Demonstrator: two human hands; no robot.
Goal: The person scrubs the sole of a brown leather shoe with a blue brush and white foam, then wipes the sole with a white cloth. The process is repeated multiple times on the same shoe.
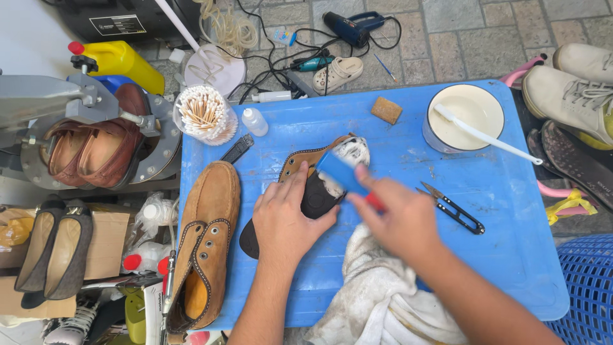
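A blue plastic table point(485, 191) stood on a grey paved floor point(460, 38), cluttered around with shoes, cables and bottles. On it lay a tan suede shoe point(207, 243), small black snips point(454, 209), a white bowl point(461, 118) and a stained white cloth point(377, 294). The left hand point(285, 220) pressed flat on a second suede shoe point(316, 185), turned sole-up mid-table. The right hand point(399, 217) was closed around a blue brush point(341, 172), foam at the shoe's toe.

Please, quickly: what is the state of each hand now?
Left hand: flat, pressing the tan shoe sole-up on the table.
Right hand: closed on a blue brush.
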